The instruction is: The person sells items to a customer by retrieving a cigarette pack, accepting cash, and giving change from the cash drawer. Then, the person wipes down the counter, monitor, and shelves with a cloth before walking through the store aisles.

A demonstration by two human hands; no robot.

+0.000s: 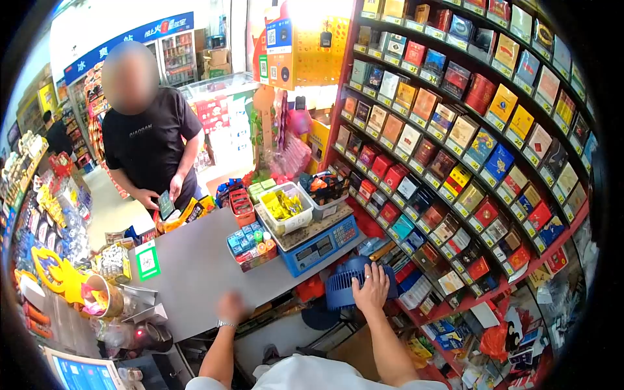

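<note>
My left hand point(232, 308), a watch at its wrist, rests at the near edge of the grey counter point(195, 273). It is blurred, so its fingers do not show clearly. On the right, my right hand point(371, 289) lies on top of a blue fan point(340, 287) with a slatted guard. Its fingers are spread over the housing, and a ring shows on one of them. Nearest to both hands on the counter are a blue weighing scale point(318, 250) and a box of small blue-and-white packs point(250, 246).
Shelves of cigarette packs point(448, 130) rise at the right. Across the counter a person point(153, 136) in a dark shirt holds a phone point(166, 204). A white tub of yellow packets point(286, 208) sits on the scale. A QR card point(148, 260) and a screen point(81, 372) are at the left.
</note>
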